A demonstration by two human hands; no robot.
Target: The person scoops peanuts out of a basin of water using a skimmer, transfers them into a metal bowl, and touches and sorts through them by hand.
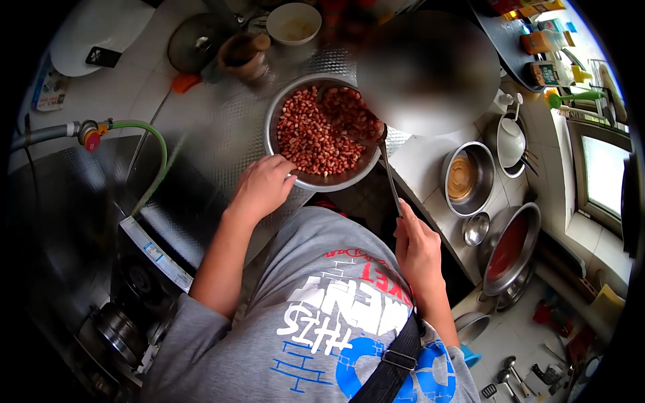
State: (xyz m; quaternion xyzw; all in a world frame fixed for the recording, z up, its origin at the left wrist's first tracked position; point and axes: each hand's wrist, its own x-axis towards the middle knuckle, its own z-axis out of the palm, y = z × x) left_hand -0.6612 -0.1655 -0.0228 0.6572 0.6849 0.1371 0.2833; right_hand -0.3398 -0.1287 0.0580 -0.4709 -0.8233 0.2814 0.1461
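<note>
A wide metal bowl (271, 138) holds a layer of red-skinned peanuts (306, 134). My left hand (264, 185) grips the near left part of its rim. My right hand (418, 238) is closed around the long thin handle of a metal scoop (391, 176). The scoop's head lies inside the bowl at the right, heaped with darker-looking peanuts. Whether that head is solid or perforated I cannot tell. The bowl stands on a patterned metallic surface (235, 127), just in front of my body.
Behind the bowl are a mortar (243, 57), a pot lid (200, 43) and a white bowl (293, 23). A blurred patch covers the upper right. Metal basins (468, 178) line the right counter. On the left, a gas hose (165, 151) runs to a stove.
</note>
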